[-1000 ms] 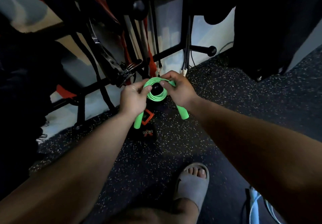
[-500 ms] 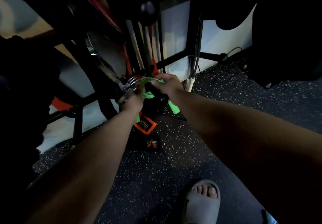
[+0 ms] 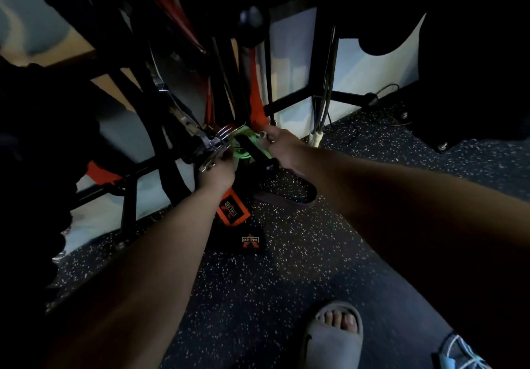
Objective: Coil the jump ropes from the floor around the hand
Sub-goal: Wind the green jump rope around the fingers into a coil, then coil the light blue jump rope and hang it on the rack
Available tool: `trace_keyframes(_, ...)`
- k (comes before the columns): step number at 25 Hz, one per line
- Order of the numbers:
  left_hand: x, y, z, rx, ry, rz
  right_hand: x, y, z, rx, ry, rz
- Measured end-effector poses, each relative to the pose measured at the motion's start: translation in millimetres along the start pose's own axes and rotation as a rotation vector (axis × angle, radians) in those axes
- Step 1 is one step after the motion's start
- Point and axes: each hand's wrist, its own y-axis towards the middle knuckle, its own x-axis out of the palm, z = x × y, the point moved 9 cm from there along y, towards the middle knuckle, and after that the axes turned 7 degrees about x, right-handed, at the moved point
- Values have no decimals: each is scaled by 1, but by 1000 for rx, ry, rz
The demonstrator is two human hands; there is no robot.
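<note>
Dark speckled rubber floor (image 3: pixel 286 282) fills the lower field; a black tubular metal rack (image 3: pixel 289 102) stands at its far edge against the wall. Both forearms reach to the rack's base. The right hand (image 3: pixel 282 146) pinches the upper edge of the bright green plastic jump rope (image 3: pixel 243 146), which is gathered in a small coil looped over a short black peg (image 3: pixel 258 152) of the rack, off the floor. The left hand (image 3: pixel 215 172) sits at the coil's lower left, beside a cluster of chrome clips (image 3: pixel 213 143). Its fingers are hidden, so its grasp cannot be told. The cord is probably light, smooth and springy, so the loops would tend to spring open. Pinching all the turns together where they bunch, rather than a single strand, should hold them.
</note>
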Motion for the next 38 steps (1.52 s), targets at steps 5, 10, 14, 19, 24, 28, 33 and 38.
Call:
trace_keyframes(5,-30,-52,-11,90,-271,370,-18,-32,16,29,42,135)
trace_keyframes(10,10,-108,-9,102,-442,113,-30,-96,71,160,244,100)
trace_keyframes(14,56,-148,29,173,-336,-132,-64,-167,113,185,378,140)
trace_keyframes(19,110,-221,130,374,-177,-471,-135,-296,169,207,303,316)
trace_keyframes(24,149,-293,221,547,21,-698,-191,-430,233,285,283,488)
trace_keyframes(28,207,-342,250,610,138,-797,-211,-512,291,354,318,616)
trace_keyframes(33,315,-403,217,572,217,-895,-196,-573,368,495,354,669)
trace_keyframes(38,392,-405,116,412,341,-868,-154,-564,433,570,430,590)
